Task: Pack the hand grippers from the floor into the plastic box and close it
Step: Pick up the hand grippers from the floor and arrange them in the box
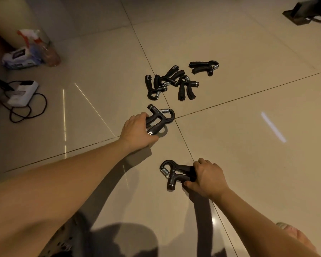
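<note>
Since both grips are full, trouble is most to be expected at the plastic box, which is not seen anywhere in the head view. The left grip is curled closed round the handles of a black plastic hand gripper with a bare steel coil spring, just to the left of the crossing of the dark tile joints in the beige tiled floor. The right grip is wrapped likewise round the handles of a second black hand gripper, on the person's side of that crossing. Whether either tool is clear of the floor cannot be told. With no fingers free, a lid could hardly be opened unless one tool were set down, and a tool let slip onto hard tile could be chipped or sent skidding. If the handles are squeezed during the carry, skin could be nipped near the spring. Beyond the crossing lies a tangled heap of black hand grippers; should one be pulled from it, its hooked neighbours could be dragged along and scattered. A lone black hand gripper, further beyond the crossing and to the right, could easily be overlooked, so that the box might be closed with the packing incomplete.
</note>
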A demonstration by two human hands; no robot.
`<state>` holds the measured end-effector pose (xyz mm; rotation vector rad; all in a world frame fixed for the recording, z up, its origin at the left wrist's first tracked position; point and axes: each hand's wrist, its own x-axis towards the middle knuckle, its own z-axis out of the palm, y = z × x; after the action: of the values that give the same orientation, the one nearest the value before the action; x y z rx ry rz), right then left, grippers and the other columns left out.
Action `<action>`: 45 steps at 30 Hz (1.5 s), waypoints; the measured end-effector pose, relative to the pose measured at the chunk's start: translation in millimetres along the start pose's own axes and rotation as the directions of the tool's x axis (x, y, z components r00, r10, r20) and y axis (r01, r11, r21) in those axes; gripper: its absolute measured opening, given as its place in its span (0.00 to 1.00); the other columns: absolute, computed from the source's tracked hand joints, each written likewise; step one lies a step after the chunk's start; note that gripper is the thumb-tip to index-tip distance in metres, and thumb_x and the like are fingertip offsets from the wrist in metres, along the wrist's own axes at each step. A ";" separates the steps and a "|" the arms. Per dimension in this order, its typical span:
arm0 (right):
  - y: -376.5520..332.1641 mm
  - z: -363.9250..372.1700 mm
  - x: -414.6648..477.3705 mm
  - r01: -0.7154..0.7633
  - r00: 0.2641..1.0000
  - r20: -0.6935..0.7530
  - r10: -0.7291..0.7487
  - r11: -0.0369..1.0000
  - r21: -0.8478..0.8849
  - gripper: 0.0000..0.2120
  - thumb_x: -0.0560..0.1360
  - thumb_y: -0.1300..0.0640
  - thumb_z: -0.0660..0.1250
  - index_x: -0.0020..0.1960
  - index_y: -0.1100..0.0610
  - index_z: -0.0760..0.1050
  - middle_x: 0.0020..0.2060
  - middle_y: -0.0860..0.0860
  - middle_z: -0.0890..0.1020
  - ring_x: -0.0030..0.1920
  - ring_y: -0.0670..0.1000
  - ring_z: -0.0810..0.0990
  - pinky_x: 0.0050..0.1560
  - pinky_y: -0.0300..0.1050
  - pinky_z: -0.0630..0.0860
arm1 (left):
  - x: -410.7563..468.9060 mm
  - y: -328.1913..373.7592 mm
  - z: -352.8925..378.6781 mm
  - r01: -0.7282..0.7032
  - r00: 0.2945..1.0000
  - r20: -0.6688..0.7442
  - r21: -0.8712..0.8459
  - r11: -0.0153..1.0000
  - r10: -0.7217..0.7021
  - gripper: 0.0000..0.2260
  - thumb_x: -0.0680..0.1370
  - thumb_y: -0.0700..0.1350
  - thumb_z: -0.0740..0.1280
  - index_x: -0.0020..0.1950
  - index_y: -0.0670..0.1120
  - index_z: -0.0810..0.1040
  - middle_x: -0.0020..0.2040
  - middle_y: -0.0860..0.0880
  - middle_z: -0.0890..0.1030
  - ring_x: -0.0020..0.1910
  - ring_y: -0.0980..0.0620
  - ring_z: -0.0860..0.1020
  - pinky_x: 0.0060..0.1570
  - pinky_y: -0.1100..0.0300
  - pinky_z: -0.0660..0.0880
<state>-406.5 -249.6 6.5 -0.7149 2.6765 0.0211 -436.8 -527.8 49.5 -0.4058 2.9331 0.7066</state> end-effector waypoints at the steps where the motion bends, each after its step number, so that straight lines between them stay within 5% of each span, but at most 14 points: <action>1: 0.5 -5.6 -8.1 -0.028 0.999 0.016 0.028 0.999 0.027 0.27 0.70 0.30 0.66 0.54 0.51 0.76 0.45 0.48 0.76 0.44 0.50 0.78 0.44 0.45 0.75 | -9.6 6.0 -10.3 -0.030 0.999 -0.015 -0.009 1.000 0.030 0.30 0.64 0.58 0.75 0.61 0.48 0.72 0.51 0.51 0.77 0.50 0.48 0.75 0.49 0.51 0.75; 5: 4.6 -29.9 -47.2 -0.122 0.992 0.037 0.120 0.991 0.051 0.27 0.69 0.28 0.65 0.49 0.51 0.76 0.41 0.48 0.77 0.40 0.49 0.79 0.43 0.45 0.79 | -53.3 33.9 -47.6 -0.112 0.990 -0.087 -0.045 0.993 0.108 0.33 0.65 0.63 0.77 0.63 0.50 0.72 0.53 0.51 0.77 0.51 0.49 0.75 0.51 0.51 0.75; 9: 6.9 -64.7 -89.3 -0.161 0.984 -0.065 0.165 0.985 0.068 0.24 0.69 0.29 0.66 0.47 0.50 0.74 0.37 0.47 0.76 0.35 0.48 0.76 0.33 0.41 0.72 | -106.0 59.2 -76.0 -0.194 0.972 -0.146 -0.059 0.979 0.183 0.33 0.66 0.65 0.76 0.64 0.52 0.71 0.54 0.54 0.78 0.51 0.51 0.75 0.52 0.51 0.75; 14: 10.2 -119.9 -160.6 -0.183 0.952 -0.227 0.207 0.976 0.120 0.26 0.69 0.29 0.67 0.48 0.51 0.76 0.37 0.47 0.76 0.36 0.48 0.77 0.36 0.43 0.76 | -177.1 97.2 -118.3 -0.266 0.945 -0.201 -0.020 0.964 0.257 0.33 0.67 0.63 0.77 0.67 0.51 0.72 0.57 0.52 0.79 0.53 0.51 0.75 0.55 0.50 0.74; 24: 16.2 -203.7 -321.2 -0.107 0.856 -0.500 0.135 0.991 0.086 0.20 0.72 0.34 0.68 0.49 0.50 0.75 0.37 0.45 0.71 0.36 0.47 0.72 0.32 0.40 0.62 | -322.6 189.7 -196.4 -0.317 0.915 -0.299 -0.120 0.941 0.270 0.27 0.66 0.61 0.79 0.59 0.56 0.72 0.52 0.57 0.77 0.53 0.52 0.76 0.51 0.54 0.75; 29: 5.4 -215.0 -392.4 -0.093 0.818 -0.564 0.113 0.994 0.063 0.21 0.71 0.33 0.69 0.51 0.50 0.76 0.40 0.46 0.74 0.38 0.47 0.73 0.37 0.42 0.70 | -392.5 217.6 -190.4 -0.342 0.909 -0.324 -0.227 0.912 0.261 0.27 0.67 0.59 0.79 0.60 0.55 0.73 0.52 0.57 0.78 0.51 0.55 0.76 0.45 0.58 0.72; 35: -3.8 -206.4 -479.8 -0.142 0.815 -0.562 0.142 0.989 0.043 0.23 0.71 0.33 0.69 0.53 0.50 0.76 0.42 0.47 0.75 0.39 0.47 0.73 0.38 0.41 0.71 | -448.7 248.6 -167.7 -0.360 0.910 -0.340 -0.365 0.858 0.237 0.28 0.66 0.60 0.79 0.61 0.54 0.74 0.54 0.54 0.81 0.49 0.53 0.80 0.48 0.53 0.78; 39: 1.8 -200.0 -556.0 -0.226 0.806 -0.557 0.200 0.974 0.021 0.24 0.72 0.33 0.70 0.56 0.51 0.77 0.44 0.48 0.76 0.41 0.48 0.75 0.41 0.43 0.76 | -486.8 287.4 -155.6 -0.418 0.904 -0.276 -0.405 0.813 0.327 0.31 0.66 0.61 0.79 0.64 0.53 0.73 0.55 0.52 0.81 0.51 0.50 0.80 0.52 0.45 0.81; 45: 29.7 -191.2 -665.2 -0.370 0.745 -0.592 0.308 0.929 0.018 0.24 0.71 0.32 0.70 0.55 0.50 0.79 0.47 0.46 0.78 0.44 0.48 0.76 0.42 0.44 0.77 | -547.6 351.3 -131.0 -0.594 0.804 -0.258 -0.319 0.739 0.535 0.30 0.67 0.60 0.79 0.64 0.53 0.73 0.56 0.53 0.78 0.55 0.50 0.76 0.50 0.52 0.76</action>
<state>47.2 74.3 417.9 -0.2599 3.4001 0.0362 -13.3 -158.9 403.2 0.4842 3.0500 1.3962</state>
